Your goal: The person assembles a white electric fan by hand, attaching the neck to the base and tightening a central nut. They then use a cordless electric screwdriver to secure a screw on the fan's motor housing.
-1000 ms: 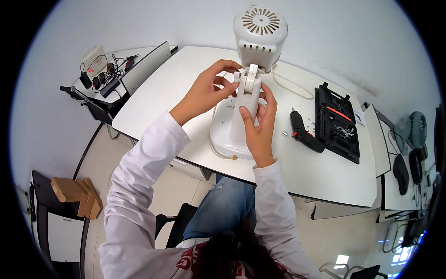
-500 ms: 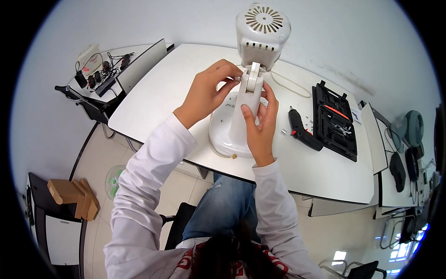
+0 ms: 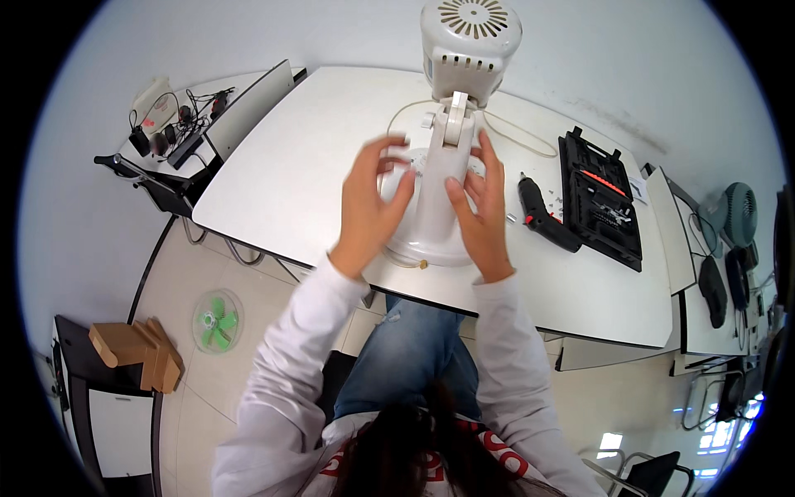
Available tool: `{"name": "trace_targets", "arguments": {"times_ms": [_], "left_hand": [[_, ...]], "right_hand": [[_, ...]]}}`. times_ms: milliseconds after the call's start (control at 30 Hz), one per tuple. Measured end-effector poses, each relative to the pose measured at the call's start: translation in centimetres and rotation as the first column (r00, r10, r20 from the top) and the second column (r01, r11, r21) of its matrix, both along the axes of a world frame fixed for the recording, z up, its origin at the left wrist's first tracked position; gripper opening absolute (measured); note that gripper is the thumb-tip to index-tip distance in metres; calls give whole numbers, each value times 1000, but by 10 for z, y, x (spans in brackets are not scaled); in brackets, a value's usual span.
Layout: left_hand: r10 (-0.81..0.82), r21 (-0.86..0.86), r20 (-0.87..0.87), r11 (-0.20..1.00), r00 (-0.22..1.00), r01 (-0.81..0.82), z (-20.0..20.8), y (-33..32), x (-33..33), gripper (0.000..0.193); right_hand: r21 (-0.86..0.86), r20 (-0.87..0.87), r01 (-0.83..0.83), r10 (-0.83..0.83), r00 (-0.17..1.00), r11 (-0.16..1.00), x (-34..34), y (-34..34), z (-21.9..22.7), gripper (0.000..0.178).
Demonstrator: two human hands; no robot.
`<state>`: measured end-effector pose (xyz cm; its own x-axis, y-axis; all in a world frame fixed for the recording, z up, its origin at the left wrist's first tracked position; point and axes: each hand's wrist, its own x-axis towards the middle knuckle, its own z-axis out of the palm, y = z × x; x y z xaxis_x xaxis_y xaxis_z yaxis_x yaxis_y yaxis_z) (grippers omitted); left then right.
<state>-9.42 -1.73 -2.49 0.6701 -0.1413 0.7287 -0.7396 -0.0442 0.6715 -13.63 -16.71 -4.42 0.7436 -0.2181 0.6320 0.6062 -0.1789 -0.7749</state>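
A white electric fan body stands on the table in front of me: a slotted motor housing (image 3: pixel 468 62) on top, a hinged neck column (image 3: pixel 439 178) and a rounded base (image 3: pixel 439 250). A small white knob (image 3: pixel 428 120) sticks out at the left of the hinge. My left hand (image 3: pixel 371 195) is open beside the column, fingers spread and slightly blurred, holding nothing. On the column's other side, my right hand (image 3: pixel 483 211) has its fingers apart; its thumb overlaps the column's right edge, and whether it touches is unclear. Small metal pieces lie on the base, partly hidden.
Right of the fan lie a black cordless screwdriver (image 3: pixel 544 217), loose bits and an open black tool case (image 3: pixel 600 199). A pale cord (image 3: pixel 522 145) runs behind the fan. A green fan blade (image 3: pixel 218 322) and cardboard pieces (image 3: pixel 141 352) are at lower left; another fan (image 3: pixel 739 214) stands far right.
My left hand has let go of the knob by the hinge and come down beside the column. My right hand has loosened from the column, its fingers spreading. The view has shifted slightly.
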Motion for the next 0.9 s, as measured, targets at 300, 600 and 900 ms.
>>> {"name": "trace_targets", "arguments": {"times_ms": [300,600,900], "left_hand": [[171,334,31,927,985,-171,-75,3,-61,45],[-7,23,-367,1000,930,16,-54,-31,-23,65],[-2,-32,-319,999,948,-9,-59,11,49,64]], "right_hand": [[-217,-409,237,-308,859,947,-55,-56,-51,67],[-122,-391,143,-179,903,982,-59,1,-102,75],[-106,-534,-299,199,821,948,-98,7,-57,66]]}}
